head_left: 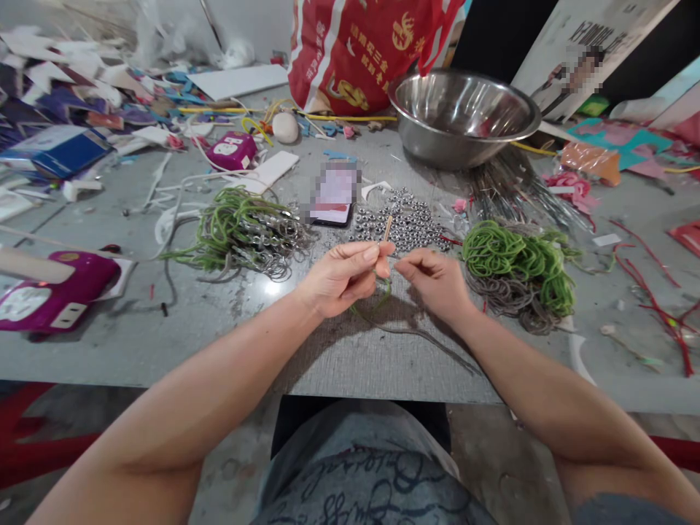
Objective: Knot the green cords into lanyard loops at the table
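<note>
My left hand (344, 275) is closed in a pinch on a thin wooden stick (387, 227) that points up, and a green cord (377, 302) loops below its fingers. My right hand (432, 281) is pinched close beside it, fingertips almost touching the left; what it holds is too small to make out. A grey cord (421, 337) trails from the hands toward me over the grey table (219, 343). Just beyond the hands lies a patch of small silver beads (405, 222).
A pile of green and grey cords (517, 270) lies right of the hands; a bundle with metal rings (246, 233) lies left. A steel bowl (464, 113), red bag (361, 51), phone (333, 197) and purple boxes (49, 292) stand around; paper scraps cover the far left.
</note>
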`<state>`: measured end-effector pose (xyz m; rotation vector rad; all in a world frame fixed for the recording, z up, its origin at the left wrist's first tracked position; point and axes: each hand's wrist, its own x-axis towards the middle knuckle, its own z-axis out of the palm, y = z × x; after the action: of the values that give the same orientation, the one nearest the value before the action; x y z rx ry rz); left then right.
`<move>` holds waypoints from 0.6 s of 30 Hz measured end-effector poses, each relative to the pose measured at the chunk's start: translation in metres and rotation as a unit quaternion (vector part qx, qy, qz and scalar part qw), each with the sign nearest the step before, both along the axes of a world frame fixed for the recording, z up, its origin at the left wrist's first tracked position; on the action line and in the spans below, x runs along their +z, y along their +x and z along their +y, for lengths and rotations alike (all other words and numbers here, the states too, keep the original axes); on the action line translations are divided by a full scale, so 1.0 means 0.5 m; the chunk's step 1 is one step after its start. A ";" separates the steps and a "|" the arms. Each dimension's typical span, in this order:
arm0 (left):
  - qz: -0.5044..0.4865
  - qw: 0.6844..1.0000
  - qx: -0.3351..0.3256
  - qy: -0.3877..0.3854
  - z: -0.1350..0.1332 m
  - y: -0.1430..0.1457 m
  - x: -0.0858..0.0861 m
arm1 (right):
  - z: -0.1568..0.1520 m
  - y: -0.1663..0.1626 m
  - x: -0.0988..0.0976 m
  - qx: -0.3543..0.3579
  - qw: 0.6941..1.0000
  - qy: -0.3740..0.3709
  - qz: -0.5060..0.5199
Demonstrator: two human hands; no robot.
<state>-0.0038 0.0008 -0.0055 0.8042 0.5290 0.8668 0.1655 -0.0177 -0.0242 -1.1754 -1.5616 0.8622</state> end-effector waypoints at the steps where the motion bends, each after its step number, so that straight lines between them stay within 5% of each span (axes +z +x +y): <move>1: 0.017 1.000 0.015 0.001 -0.001 0.002 0.000 | -0.005 -0.003 -0.001 0.021 0.998 0.034 -0.049; 8: 0.121 0.987 0.081 0.063 -0.004 0.010 -0.007 | -0.030 -0.012 -0.006 0.126 0.963 0.127 -0.202; 14: 0.138 0.984 0.087 0.068 -0.004 0.010 -0.013 | -0.031 -0.012 -0.008 0.055 0.968 0.171 -0.174; 18: 0.173 0.974 0.088 0.116 -0.005 0.009 -0.013 | -0.034 -0.014 0.002 -0.022 0.987 0.146 -0.059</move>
<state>0.0006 -0.0016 -0.0120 1.1456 0.8256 0.9690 0.1583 -0.0347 -0.0235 -1.0579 -1.6853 0.5206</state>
